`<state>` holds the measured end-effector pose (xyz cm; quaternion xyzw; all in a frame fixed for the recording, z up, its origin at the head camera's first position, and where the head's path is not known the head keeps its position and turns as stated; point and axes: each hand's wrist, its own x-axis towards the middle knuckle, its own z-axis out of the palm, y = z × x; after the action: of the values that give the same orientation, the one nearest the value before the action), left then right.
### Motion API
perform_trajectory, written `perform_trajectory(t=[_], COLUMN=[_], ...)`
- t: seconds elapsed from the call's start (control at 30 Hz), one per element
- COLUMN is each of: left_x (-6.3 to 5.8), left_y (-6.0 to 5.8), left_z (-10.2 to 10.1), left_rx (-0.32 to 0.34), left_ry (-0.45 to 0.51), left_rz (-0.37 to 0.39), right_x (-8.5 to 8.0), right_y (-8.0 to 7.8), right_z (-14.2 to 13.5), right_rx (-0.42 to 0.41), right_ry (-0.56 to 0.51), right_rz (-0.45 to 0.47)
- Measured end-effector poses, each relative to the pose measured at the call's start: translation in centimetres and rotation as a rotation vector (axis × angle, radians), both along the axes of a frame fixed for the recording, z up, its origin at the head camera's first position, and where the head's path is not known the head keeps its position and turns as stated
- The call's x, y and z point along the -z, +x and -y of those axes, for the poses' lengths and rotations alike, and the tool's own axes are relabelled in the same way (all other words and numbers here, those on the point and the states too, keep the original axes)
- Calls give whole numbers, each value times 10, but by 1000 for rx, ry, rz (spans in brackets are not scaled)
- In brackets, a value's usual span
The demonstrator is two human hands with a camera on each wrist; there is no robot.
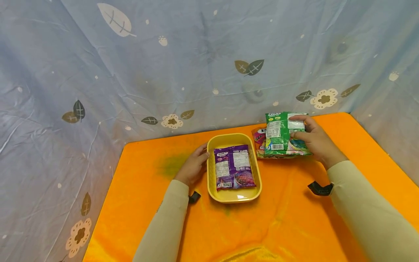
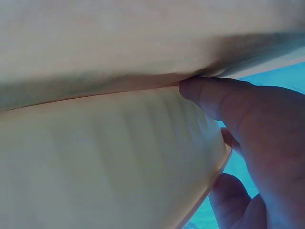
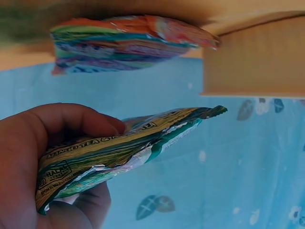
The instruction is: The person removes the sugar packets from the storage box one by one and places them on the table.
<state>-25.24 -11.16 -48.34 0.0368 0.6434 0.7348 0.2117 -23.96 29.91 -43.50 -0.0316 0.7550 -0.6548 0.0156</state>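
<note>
My right hand [image 1: 315, 140] holds a green candy bag [image 1: 278, 133], with a finger and thumb on it. In the right wrist view, the green bag [image 3: 128, 148] is gripped edge-on, apart from a colourful red-orange bag [image 3: 124, 45] on the table. From above, that red bag [image 1: 259, 140] is partly hidden beneath the green one. My left hand [image 1: 194, 165] rests against the left side of a yellow tray [image 1: 234, 198]. Close up, its fingers touch the tray's ribbed outer wall [image 2: 109, 162]. Inside the tray lies a purple candy bag [image 1: 234, 167], flat.
An orange cloth [image 1: 144, 218] covers the table. Behind it and at both sides hangs a pale blue curtain [image 1: 196, 54] with leaf and flower prints. The tray stands left of the red bag. Black wrist-mounted pieces [image 1: 320, 188] hang by both wrists.
</note>
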Motion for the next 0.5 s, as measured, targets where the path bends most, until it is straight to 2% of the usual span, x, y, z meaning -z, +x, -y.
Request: perform_trajectory(t=[0.17, 0.5], left_x=[2, 4], left_y=[-1, -2], left_z=[0, 1], left_rx=[-5, -18], left_ry=[13, -27], left_rz=[8, -14], right_x=[5, 11], right_y=[-1, -2], right_z=[-11, -37], right_rx=[5, -12], right_ry=[-3, 109], right_rz=[49, 43])
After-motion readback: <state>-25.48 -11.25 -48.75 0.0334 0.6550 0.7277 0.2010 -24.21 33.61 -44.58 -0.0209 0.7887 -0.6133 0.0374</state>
